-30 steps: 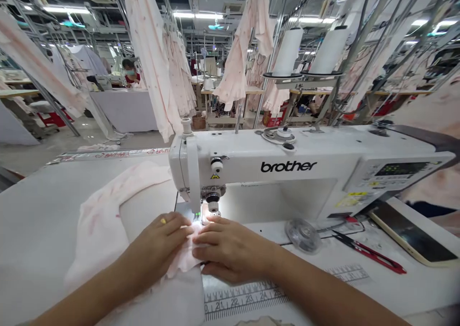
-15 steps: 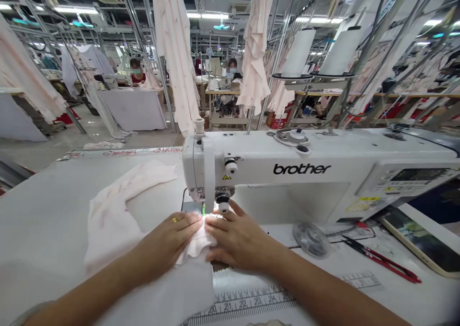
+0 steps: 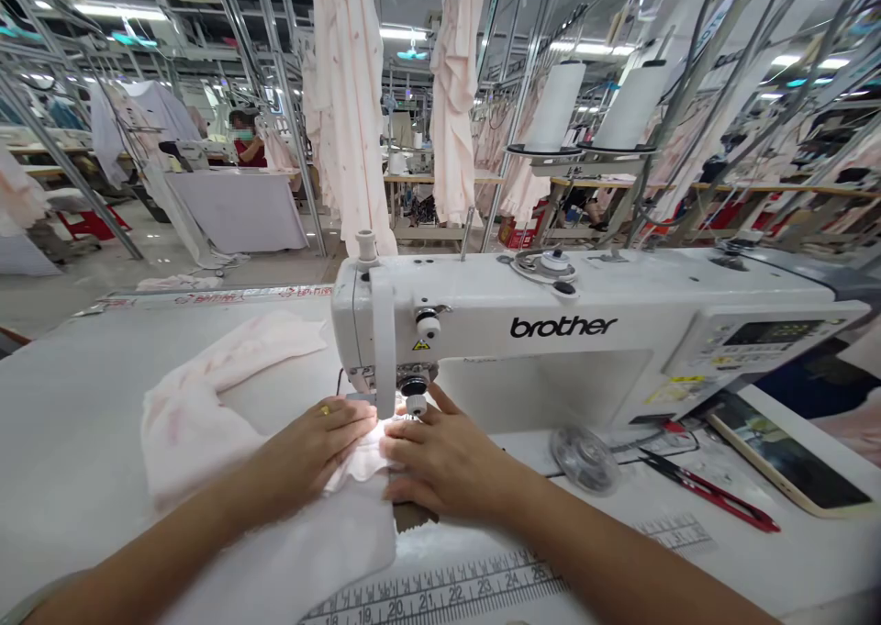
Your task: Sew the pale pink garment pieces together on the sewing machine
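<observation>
Pale pink cloth with a ruffled edge lies under the needle area of a white sewing machine. My left hand, with a yellow ring, rests flat on the cloth left of the needle, its fingers stretched forward and close together. On the right, my right hand presses the cloth with fingers spread, its fingertips near the presser foot. The needle is hidden behind the machine's white front strip and my fingers. More of the pink garment spreads over the table to the left. A small brown piece shows below my right hand.
A printed ruler runs along the table's front. Right of my hand are a clear bobbin-like disc, red-handled thread snips and a phone. Thread cones stand behind the machine. A co-worker sits far back.
The camera view has turned slightly, so the machine and table appear further left. Both hands stay on the cloth beside the needle, with little visible movement.
</observation>
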A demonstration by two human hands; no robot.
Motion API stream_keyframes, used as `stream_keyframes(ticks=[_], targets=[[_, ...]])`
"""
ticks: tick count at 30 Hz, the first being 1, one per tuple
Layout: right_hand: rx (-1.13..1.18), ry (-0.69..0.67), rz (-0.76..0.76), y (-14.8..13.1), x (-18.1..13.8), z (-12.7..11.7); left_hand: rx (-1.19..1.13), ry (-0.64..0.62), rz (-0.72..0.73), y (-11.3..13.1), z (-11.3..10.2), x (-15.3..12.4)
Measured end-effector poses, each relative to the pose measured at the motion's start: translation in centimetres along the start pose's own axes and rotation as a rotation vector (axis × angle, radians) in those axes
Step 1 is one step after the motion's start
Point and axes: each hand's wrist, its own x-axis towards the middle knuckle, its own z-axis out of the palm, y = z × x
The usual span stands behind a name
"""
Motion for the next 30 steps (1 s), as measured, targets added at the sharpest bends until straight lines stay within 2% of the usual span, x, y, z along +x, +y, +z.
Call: stream_keyframes(ticks=[10, 14, 19, 24, 30], targets=[[-0.012, 0.027, -0.087, 0.0, -0.6, 0.0, 0.118, -0.024, 0.003, -0.3, 0.5, -0.1], [-0.011, 0.019, -0.053, -0.1, -0.5, 0.0, 0.135, -0.037, 0.022, -0.1, 0.1, 0.5], [0.008, 0.020, 0.017, 0.0, -0.4, -0.3, 0.149, -0.067, -0.038, 0.2, -0.6, 1.1], [-0.038, 0.007, 0.010, -0.1, -0.4, -0.6, 0.081, -0.164, 0.012, 1.6, -1.3, 0.5], [-0.064, 0.014, 0.058, -0.2, -0.2, -0.4, 0.129, -0.140, 0.041, 1.3, -0.4, 0.3]])
